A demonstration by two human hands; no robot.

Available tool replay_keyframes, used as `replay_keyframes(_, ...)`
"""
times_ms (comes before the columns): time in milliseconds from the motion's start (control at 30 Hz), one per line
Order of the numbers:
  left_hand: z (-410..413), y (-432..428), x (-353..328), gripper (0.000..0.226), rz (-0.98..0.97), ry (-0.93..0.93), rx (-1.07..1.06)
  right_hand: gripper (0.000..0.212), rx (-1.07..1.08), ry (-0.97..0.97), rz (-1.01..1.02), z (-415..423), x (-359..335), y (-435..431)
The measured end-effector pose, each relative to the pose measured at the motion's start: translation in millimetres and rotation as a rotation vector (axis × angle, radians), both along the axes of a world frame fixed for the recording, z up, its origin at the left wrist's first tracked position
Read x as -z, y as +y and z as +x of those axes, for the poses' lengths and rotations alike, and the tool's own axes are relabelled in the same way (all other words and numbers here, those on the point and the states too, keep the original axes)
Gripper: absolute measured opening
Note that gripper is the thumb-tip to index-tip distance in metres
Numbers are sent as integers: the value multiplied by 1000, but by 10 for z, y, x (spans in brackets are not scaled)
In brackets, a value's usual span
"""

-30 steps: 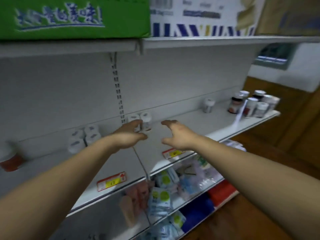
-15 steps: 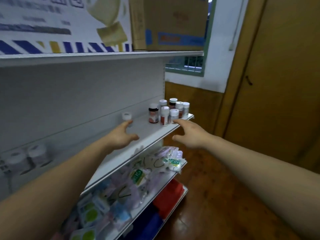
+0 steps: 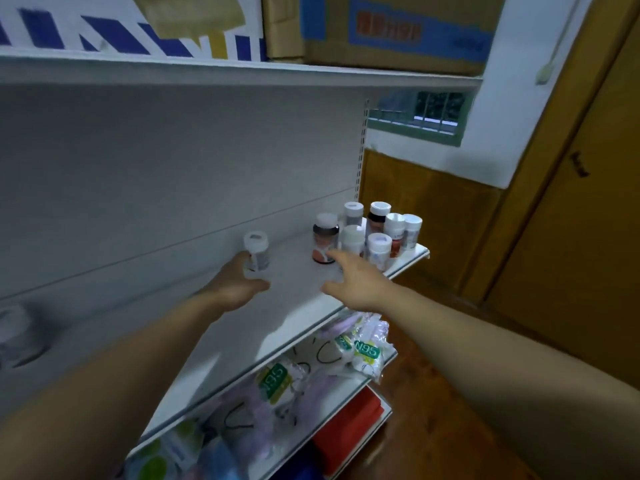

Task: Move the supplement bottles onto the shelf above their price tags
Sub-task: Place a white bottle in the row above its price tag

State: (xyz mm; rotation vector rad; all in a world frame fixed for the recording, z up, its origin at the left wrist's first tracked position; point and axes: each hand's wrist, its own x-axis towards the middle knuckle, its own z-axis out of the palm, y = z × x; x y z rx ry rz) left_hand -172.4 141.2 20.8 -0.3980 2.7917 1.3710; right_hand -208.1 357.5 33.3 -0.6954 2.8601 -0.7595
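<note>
Our left hand (image 3: 239, 282) is at the lone bottle (image 3: 257, 252), which stands upright mid-shelf near the back panel. The fingers curl round its lower part, grasping it. Our right hand (image 3: 356, 282) hangs over the shelf (image 3: 298, 306), fingers spread and holding nothing, with one fingertip just beside the dark bottle (image 3: 325, 242). That bottle fronts the cluster (image 3: 381, 233) of white-capped bottles standing at the shelf's right end. Mask packs (image 3: 363, 351) lie on the tier below. A carton (image 3: 398, 29) sits on the top tier.
</note>
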Motion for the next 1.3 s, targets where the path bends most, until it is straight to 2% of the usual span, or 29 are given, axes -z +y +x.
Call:
replay_keyframes(167, -576, -237, 195, 77, 152, -14, -116, 71, -81, -103, 17, -719, 175, -515)
replay_keyframes(233, -767, -307, 251, 83, 194, -23, -141, 70, -99, -147, 8, -938, 207, -686)
replay_keyframes(333, -983, -307, 293, 77, 223, 1, -149, 68, -141, -210, -20, -1213, 278, -893)
replay_keyframes(433, -1158, -299, 356, 82, 262, 2, -183, 66, -219, -260, -83, -1477, 347, -1086)
replay_keyframes(567, -1202, -282, 415, 53, 248, 40, -236, 57, -309, -307, -172, -1731, 455, -1300)
replay_keyframes(700, -1105, -129, 387, 48, 174, 66, -358, 41, -381, -282, -249, -1862, 535, -1344)
replay_keyframes(800, -1007, -53, 351, 41, 95, 103, -414, 45, -424, -327, -319, -1855, 480, -1324)
replay_keyframes(900, -887, 40, 198, 40, 224, 180, -514, 43, -431, -360, -433, -1755, 328, -1254)
replay_keyframes(1000, -730, 103, -35, 45, 376, 257, -499, 35, -408, -408, -616, -1589, 94, -1163)
replay_keyframes(1133, -396, 185, -340, 53, 351, 338, -464, 24, -389, -344, -766, -1219, -223, -1047)
replay_keyframes(1200, -174, 233, -457, 51, 305, 387, -480, 28, -387, -346, -799, -966, -332, -985)
replay_keyframes(1300, 248, 288, -569, 45, 358, 461, -411, 37, -425, -422, -852, -539, -443, -886)
